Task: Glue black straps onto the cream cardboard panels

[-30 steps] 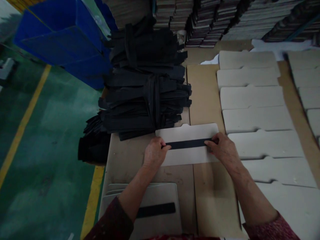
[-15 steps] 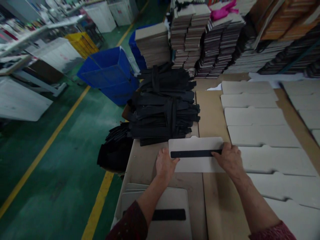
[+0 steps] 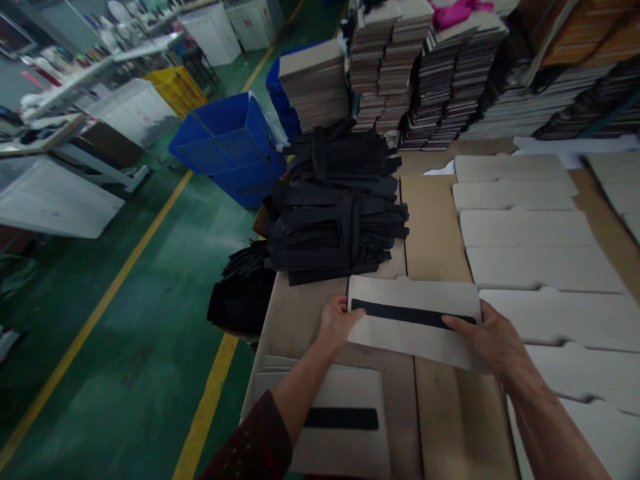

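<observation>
A pale board [image 3: 400, 337] with a black strip [image 3: 400, 313] lying along it is held between my two hands. My left hand [image 3: 339, 323] grips its left end, thumb on the strip's end and fingers at the edge. At the other end my right hand [image 3: 493, 337] has its thumb on the strip and its fingers round the board's edge. Nearer me on the table lies another pale board [image 3: 345, 450] with a black strip [image 3: 343, 419], on top of other boards. Bundles of black strips [image 3: 345, 227] are piled beyond my left hand.
Overlapping rows of pale boards [image 3: 545, 270] cover the right of the table [image 3: 300, 320]. Tall board stacks [image 3: 450, 87] stand at the back. Left of the table are a blue bin [image 3: 225, 143], a box of black pieces [image 3: 237, 300] and green floor with yellow lines.
The board's right end has swung down towards me, and the strip now slants with it. My right hand has moved right and grips the board's end. The whole view has shifted slightly.
</observation>
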The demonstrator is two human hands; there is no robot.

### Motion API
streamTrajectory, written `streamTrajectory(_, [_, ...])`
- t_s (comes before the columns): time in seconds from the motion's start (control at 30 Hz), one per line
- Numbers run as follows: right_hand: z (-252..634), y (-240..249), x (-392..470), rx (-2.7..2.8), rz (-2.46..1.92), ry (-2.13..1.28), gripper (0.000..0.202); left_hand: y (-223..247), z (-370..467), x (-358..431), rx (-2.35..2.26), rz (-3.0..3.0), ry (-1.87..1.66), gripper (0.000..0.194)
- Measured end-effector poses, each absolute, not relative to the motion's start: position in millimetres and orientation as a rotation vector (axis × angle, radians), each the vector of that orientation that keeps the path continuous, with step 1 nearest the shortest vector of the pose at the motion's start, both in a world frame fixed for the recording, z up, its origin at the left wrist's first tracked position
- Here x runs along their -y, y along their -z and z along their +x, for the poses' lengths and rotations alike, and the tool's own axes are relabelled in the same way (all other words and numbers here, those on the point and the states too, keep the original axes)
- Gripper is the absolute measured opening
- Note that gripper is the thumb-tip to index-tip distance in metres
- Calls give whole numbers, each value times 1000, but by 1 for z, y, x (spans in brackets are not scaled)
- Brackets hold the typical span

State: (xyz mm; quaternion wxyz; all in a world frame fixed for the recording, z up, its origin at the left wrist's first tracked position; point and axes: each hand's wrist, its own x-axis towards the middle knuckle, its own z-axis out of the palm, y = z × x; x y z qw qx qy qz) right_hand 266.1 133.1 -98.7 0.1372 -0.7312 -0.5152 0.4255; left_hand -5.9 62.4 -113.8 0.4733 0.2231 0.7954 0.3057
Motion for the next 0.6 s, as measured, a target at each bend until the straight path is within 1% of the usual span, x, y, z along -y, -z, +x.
streamTrajectory(0.1, [281,79,-115,1458,-2167,-1173,63,103,-1,-56,-1760,383,-815,17])
streamTrajectory(0.17, [289,66,-101,1483,-2251,-1095,65,89,-3,-44,-1662,310,-842,17])
streamTrajectory(0.23, [292,57,-82,1453,-2294,-1120,65,69,-14,-20,-1601,271,-874,22])
streamTrajectory(0.27, [289,55,-70,1410,-2277,-1194,65,58,-23,-4,-1589,268,-894,24])
streamTrajectory(0.37, [262,58,-23,1219,-2107,-1576,68,36,-59,59,-1641,337,-939,30])
streamTrajectory(0.43, [233,68,14,1115,-2027,-1781,70,38,-84,106,-1714,388,-886,31])
streamTrajectory(0.5, [205,84,48,1132,-1974,-1921,68,52,-103,149,-1790,443,-802,29])
streamTrajectory(0.57, [182,104,78,1330,-2009,-1820,63,74,-114,181,-1925,518,-689,26])
streamTrajectory(0.6, [175,114,90,1439,-2067,-1686,63,86,-116,193,-2038,577,-601,25])
